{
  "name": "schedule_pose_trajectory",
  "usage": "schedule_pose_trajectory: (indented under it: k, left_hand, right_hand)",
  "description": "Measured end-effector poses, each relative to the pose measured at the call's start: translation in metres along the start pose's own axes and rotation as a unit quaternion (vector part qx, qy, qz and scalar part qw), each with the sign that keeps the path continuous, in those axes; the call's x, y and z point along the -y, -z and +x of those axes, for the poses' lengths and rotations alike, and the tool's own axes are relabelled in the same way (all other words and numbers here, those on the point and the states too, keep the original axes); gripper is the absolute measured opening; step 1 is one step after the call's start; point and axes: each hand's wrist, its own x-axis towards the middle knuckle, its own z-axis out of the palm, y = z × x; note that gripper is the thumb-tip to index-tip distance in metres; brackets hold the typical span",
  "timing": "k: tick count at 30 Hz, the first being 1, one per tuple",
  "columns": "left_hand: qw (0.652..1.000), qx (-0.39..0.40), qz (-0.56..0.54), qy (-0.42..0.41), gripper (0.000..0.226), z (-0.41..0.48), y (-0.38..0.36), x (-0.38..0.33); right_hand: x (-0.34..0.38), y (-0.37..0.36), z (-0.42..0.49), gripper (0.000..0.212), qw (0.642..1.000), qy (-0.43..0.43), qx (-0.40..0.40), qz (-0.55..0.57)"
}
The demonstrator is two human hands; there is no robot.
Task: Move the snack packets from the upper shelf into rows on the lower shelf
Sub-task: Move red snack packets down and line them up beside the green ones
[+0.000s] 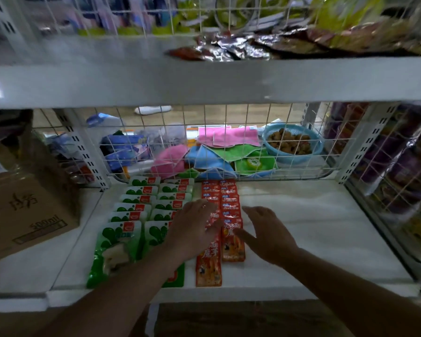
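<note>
On the white lower shelf point(314, 227) lie two rows of green-and-white snack packets point(122, 242) and, to their right, two rows of red-orange packets point(231, 198). My left hand point(192, 229) lies flat over the left red row, fingers straight, holding nothing. My right hand point(265, 234) hovers just right of the red rows with straight fingers, its thumb touching the front packet of the right red row point(232, 249). On the upper shelf point(204, 79) a blurred heap of dark red and brown packets point(253, 48) lies at the right.
A cardboard box point(22, 207) stands on the shelf to the left. Behind a wire grid point(204, 142) are coloured cloths and a blue basket point(293, 142). A wire side panel point(387, 178) with packaged goods closes the right side.
</note>
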Motion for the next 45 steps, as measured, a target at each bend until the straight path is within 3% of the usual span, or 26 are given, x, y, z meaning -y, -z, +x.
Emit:
schedule_pose_trajectory:
  k: [9, 17, 22, 28, 32, 37, 42, 45]
  left_hand:
    - [0.999, -0.028, 0.033, 0.001, 0.071, -0.041, 0.067, -0.021]
    - [0.996, -0.068, 0.057, -0.011, 0.060, -0.091, 0.152, -0.051]
    - [0.994, -0.089, 0.051, -0.030, 0.062, -0.122, 0.197, -0.061]
    - [0.991, -0.114, 0.053, -0.038, 0.065, -0.147, 0.256, -0.086]
    - [0.983, -0.165, 0.050, -0.070, 0.080, -0.148, 0.287, -0.100]
    - [0.977, -0.190, 0.069, -0.067, 0.068, -0.129, 0.316, -0.116]
    - [0.972, -0.217, 0.067, -0.067, 0.076, -0.091, 0.332, -0.115]
    - [0.973, -0.221, 0.047, -0.051, 0.062, -0.060, 0.337, -0.113]
  right_hand:
    - [0.041, 0.061, -0.049, 0.065, 0.998, 0.046, -0.011, -0.040]
    - [0.097, 0.132, -0.086, 0.061, 0.993, 0.079, -0.076, -0.043]
    - [0.124, 0.166, -0.112, 0.098, 0.988, 0.104, -0.109, -0.042]
    - [0.161, 0.214, -0.136, 0.070, 0.982, 0.122, -0.135, -0.053]
    - [0.178, 0.246, -0.142, 0.075, 0.975, 0.141, -0.166, -0.048]
    - [0.186, 0.284, -0.130, 0.069, 0.973, 0.131, -0.180, -0.059]
    - [0.180, 0.308, -0.097, 0.072, 0.974, 0.103, -0.193, -0.058]
    - [0.178, 0.321, -0.076, 0.063, 0.976, 0.085, -0.194, -0.057]
